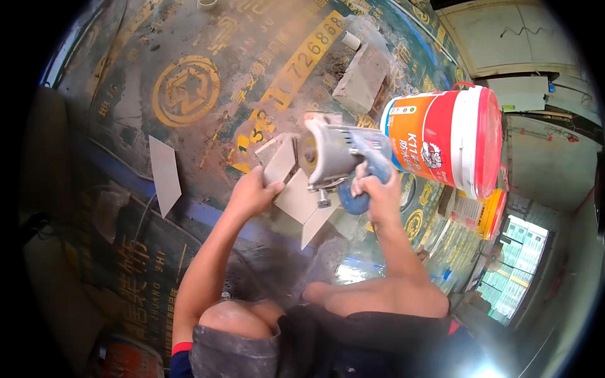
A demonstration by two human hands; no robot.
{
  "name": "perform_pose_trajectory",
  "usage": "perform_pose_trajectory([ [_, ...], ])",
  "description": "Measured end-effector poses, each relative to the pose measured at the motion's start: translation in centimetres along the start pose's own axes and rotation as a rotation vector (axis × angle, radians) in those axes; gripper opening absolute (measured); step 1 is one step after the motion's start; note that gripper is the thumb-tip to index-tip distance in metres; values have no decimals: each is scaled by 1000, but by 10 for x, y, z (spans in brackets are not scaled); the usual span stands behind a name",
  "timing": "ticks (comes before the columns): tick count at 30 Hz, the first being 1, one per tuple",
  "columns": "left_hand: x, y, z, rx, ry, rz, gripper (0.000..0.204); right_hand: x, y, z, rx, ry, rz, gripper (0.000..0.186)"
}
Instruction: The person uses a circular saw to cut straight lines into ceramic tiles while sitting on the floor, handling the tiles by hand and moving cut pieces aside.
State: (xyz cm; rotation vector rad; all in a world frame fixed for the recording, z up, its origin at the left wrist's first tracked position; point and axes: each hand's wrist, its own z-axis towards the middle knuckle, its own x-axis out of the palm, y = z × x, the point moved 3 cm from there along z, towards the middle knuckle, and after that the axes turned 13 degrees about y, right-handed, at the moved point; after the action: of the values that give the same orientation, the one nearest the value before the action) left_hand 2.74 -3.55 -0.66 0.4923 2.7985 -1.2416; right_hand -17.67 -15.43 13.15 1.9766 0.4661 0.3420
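Note:
A handheld tile cutter (337, 151) with a silver metal body and blue handle is gripped in my right hand (378, 192), its fingers wrapped round the handle. My left hand (253, 196) pinches a narrow light-beige tile piece (280, 162) just left of the cutter's base. Below that piece lies a larger tile (297, 200), partly covered by the cutter. The blade's contact with the tile is hidden. Another slanted tile offcut (165, 176) lies by itself to the left, on the dusty green printed floor sheeting (132, 107).
A pale dusty block (362, 79) sits beyond the cutter, with a short white tube (351, 41) beside it. A large red, orange and white bucket (435, 135) stands close to the cutter on the right, and a yellow bucket (482, 214) is behind it. A cord (145, 217) runs on the left.

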Motion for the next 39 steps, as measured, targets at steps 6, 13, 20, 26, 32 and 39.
perform_pose_trajectory([
  [6,-36,33,-43,201,59,-921,36,-22,78,-32,-46,0,265,31],
  [13,-98,-46,-113,513,-7,-1036,37,-22,174,-55,103,129,427,28],
  [20,-156,-152,-169,443,28,-992,23,-3,223,-77,90,237,547,24],
  [26,-145,-220,-190,336,-210,-751,34,16,219,-76,-86,253,754,26],
  [32,-105,-222,-172,276,-278,-658,35,3,210,-66,-173,283,665,33],
  [39,-80,-228,-145,292,-138,-620,34,-8,213,-70,-181,287,618,44],
])
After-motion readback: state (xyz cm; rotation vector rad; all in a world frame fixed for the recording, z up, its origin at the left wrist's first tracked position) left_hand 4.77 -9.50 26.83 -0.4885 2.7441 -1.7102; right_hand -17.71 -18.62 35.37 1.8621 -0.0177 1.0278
